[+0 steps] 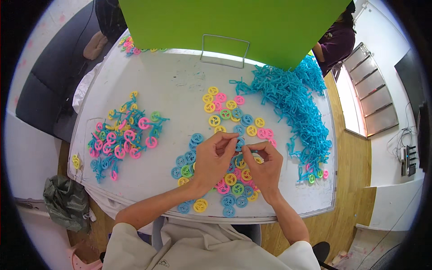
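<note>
Over the middle of the table, my left hand (213,161) and my right hand (265,167) meet at a small blue plastic wheel (240,144). Thumb and fingertips of each hand pinch it from either side; fingers partly cover it, and any smaller part there cannot be made out. Beneath and around my hands lie loose spoked wheels in blue, pink, yellow and green, such as a yellow wheel (200,205) near the front edge. More wheels spread beyond my fingertips, among them a green wheel (225,114).
To the left, a pile of wheels joined to blue stick-like parts (121,137) covers the white table (153,90). A long heap of blue plastic parts (288,99) runs along the right side. Across the back stands a green panel (225,27) with a wire frame (224,64); a person (337,45) is behind it.
</note>
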### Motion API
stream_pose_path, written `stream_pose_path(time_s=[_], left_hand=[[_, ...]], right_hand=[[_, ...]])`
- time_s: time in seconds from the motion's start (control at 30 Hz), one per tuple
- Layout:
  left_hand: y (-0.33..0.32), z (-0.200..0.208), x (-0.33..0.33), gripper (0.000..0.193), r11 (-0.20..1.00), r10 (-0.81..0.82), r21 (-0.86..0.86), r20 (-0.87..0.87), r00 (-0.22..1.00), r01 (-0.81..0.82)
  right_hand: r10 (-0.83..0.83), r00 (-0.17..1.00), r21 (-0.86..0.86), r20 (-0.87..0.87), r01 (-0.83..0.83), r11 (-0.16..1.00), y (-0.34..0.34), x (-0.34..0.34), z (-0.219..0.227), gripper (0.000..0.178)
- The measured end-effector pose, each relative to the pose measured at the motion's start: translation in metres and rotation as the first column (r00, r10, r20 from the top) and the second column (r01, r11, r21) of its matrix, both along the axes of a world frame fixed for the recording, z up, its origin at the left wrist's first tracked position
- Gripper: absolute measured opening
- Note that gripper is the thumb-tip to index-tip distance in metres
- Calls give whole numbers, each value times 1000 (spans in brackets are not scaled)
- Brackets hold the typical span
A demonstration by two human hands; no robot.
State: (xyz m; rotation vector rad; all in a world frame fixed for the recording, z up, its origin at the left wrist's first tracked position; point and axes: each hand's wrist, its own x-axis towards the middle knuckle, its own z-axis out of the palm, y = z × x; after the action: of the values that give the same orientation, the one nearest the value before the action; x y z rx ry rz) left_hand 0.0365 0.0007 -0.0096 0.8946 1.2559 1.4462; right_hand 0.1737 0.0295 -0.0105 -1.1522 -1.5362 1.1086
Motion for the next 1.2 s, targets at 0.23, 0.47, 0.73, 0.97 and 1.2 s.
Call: stream_pose_path(time_s=[0.23,0.47,0.73,0.97,1.2], left_hand=[[0,9,-1,17,996,-15,-86,79,997,22],[4,-3,-13,20,992,-112,-40,129,985,118],[11,2,-26,19,948,-223,-193,164,961,253],[25,17,-81,11,961,264,255,-708,655,-112],[20,3,-93,17,979,-202,-193,-848,490,69]], right_hand=[[-52,993,152,101,36,988,0,3,-7,9],[156,960,140,232,-192,971,12,14,-10,14],[348,851,-212,-394,-452,866,3,6,11,25],[230,962,310,147,-265,913,22,20,-2,27],[146,979,162,139,-168,972,18,20,1,19]])
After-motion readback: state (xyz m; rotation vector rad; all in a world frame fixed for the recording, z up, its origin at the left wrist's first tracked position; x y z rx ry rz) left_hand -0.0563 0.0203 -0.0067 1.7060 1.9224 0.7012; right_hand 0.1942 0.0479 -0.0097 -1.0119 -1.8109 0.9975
